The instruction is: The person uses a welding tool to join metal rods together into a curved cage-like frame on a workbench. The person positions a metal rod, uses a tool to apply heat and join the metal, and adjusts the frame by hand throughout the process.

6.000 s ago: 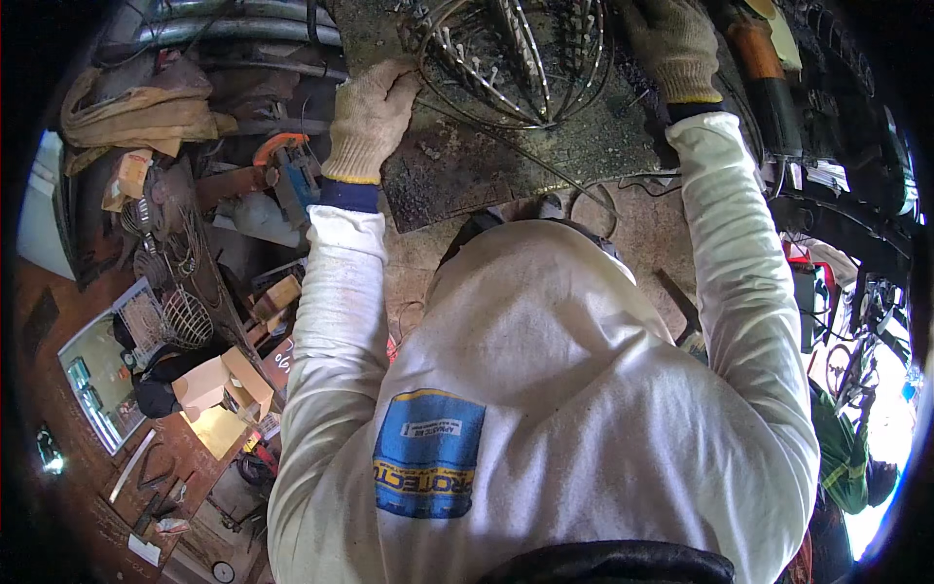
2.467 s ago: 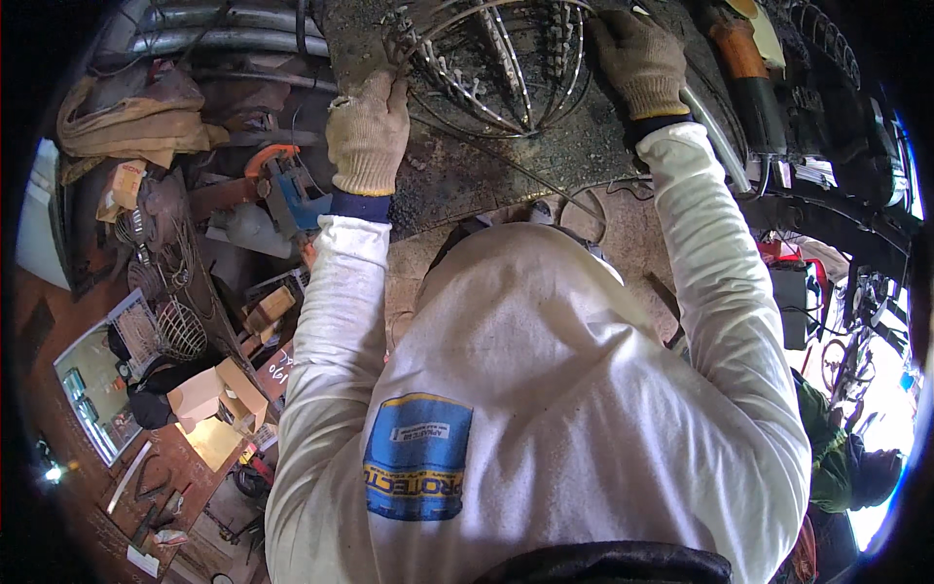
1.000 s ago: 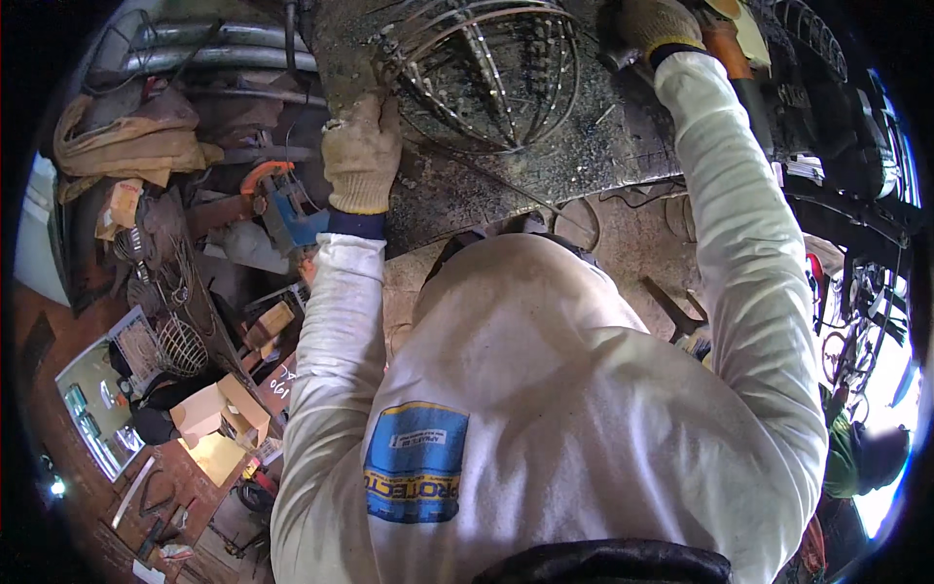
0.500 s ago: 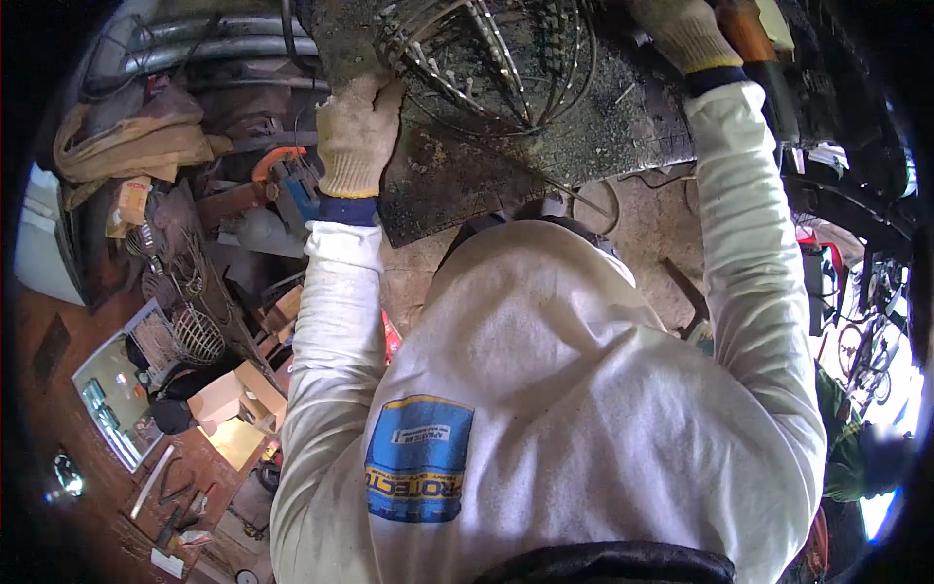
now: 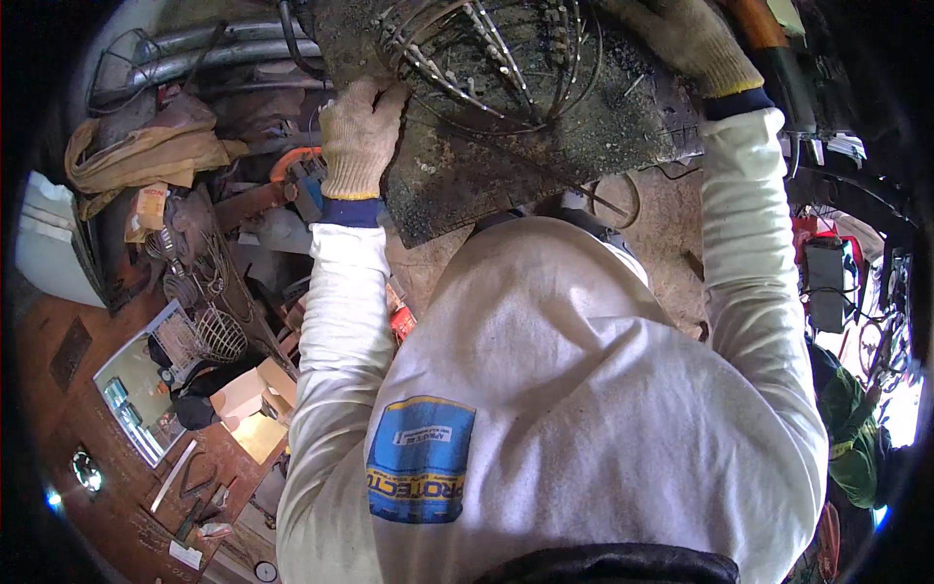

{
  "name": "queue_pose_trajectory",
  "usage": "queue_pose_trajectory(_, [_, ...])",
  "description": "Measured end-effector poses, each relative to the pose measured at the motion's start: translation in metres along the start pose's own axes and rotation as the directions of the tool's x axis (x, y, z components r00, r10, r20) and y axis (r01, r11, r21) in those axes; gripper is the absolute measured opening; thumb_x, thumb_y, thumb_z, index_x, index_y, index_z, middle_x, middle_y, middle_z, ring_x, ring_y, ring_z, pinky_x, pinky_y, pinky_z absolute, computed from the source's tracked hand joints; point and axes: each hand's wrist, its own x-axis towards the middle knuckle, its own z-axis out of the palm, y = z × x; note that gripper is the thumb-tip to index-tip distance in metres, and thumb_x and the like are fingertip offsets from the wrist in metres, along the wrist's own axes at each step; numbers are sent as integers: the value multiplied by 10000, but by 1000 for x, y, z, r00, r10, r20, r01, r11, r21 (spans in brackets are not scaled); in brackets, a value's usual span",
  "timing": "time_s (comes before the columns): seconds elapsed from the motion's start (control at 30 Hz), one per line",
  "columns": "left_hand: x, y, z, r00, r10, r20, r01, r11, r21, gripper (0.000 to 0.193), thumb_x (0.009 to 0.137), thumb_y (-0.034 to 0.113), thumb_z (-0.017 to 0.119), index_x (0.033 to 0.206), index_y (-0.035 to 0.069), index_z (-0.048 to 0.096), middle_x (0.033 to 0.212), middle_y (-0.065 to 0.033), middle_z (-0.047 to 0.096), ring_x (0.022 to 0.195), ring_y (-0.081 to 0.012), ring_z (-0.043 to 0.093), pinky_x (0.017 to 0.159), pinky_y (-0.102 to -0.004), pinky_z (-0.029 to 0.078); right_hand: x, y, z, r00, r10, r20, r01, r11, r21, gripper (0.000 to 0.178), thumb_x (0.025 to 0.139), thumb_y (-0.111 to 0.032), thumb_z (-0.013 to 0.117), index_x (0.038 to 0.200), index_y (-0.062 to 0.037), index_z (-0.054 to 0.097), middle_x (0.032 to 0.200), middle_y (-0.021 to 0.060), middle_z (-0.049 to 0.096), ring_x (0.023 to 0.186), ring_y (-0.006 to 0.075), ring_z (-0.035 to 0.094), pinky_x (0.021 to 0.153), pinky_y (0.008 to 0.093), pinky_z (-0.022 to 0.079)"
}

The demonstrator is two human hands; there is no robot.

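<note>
A round wire frame (image 5: 499, 60) of bent rods with pale lumps along them lies on a dark, grimy bench top (image 5: 438, 185) at the upper middle. My left hand (image 5: 358, 136), in a knitted cream glove, is at the left side of this frame. Its fingers are curled, and what they close on is hidden. At the upper right is my right hand (image 5: 686, 44), gloved the same way, reaching over the bench from the frame's right side. The picture's top edge cuts off its fingertips, so its grip does not show. A thin rod (image 5: 555, 180) extends from the frame past the bench's near edge.
A brown wooden handle (image 5: 754, 24) stands beside my right hand. Left are metal tubes (image 5: 214, 63), brown cloth (image 5: 146, 151), an orange-and-blue tool (image 5: 302, 175), a wire basket (image 5: 222, 336) and an open cardboard box (image 5: 255, 399). A person in green (image 5: 851, 438) is at the far right.
My right hand has come slightly down, and more of its glove shows. My left hand stays at the frame's left side. The whole view has shifted a little.
</note>
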Motion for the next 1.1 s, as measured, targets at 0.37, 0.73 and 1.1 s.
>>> queue_pose_trajectory(0.37, [-1, -11, -10, 921, -307, 241, 383, 829, -407, 260, 936, 243, 671, 1135, 86, 729, 994, -181, 744, 838, -273, 725, 752, -370, 547, 3, 1, 17, 984, -135, -119, 112, 977, -179, 329, 905, -143, 667, 1193, 11, 708, 1154, 224, 719, 1069, 403, 682, 932, 456, 544])
queue_pose_trajectory(0.73, [-6, 6, 2, 996, -83, -27, 80, 992, -94, 151, 897, 208, 690, 1009, 119, 738, 990, -149, 721, 853, -364, 709, 711, -448, 556, -2, -10, 18, 978, -99, -184, 72, 986, -148, 281, 936, -140, 643, 1154, 20, 717, 1093, 227, 729, 1000, 402, 697, 878, 451, 554])
queue_pose_trajectory(1.1, [-8, 10, 22, 969, -62, -238, 64, 998, -1, 125, 864, 193, 741, 944, 97, 734, 886, -162, 735, 804, -395, 708, 692, -474, 553, 1, -11, 18, 983, 3, -186, -28, 991, -133, 279, 941, -172, 647, 1144, 1, 728, 1071, 213, 737, 998, 396, 699, 869, 454, 555])
